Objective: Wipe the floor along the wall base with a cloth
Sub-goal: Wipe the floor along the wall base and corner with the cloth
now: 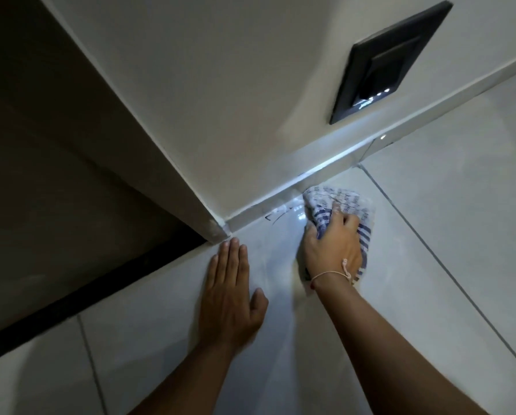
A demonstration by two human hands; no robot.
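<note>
Head view, looking down at a glossy pale grey tiled floor point(430, 235) where it meets a white plastered wall point(235, 85). A low, shiny tile skirting strip point(325, 167) runs along the wall base, ending at an outer corner on the left, beyond which a dark recess is seen.

The right hand point(331, 247) is pressed down on a crumpled white cloth w/ blue checks and stripes point(340, 202); fingers are curled over it, gripping the fabric against the floor. A thin string bracelet point(331, 274) is worn at that wrist. The cloth's far edge lies just beside the skirting, approx. touching it, a short way right of the corner.

The left hand point(229, 295) is laid flat on the floor, open, fingers together, holding nothing; fingertips are near the corner. It appears to be used as a brace.

A black rectangular switch plate w/ small lit dots point(391, 61) is mounted on the wall above, well apart from the hands.

Step judged in hand: wiping, mid-stroke, along the wall base. Dark scuff marks point(273, 214) are seen on the floor between cloth and corner, so the next move probably calls for the cloth to be drawn left over them, kept tight to the skirting w/ firm downward pressure.
</note>
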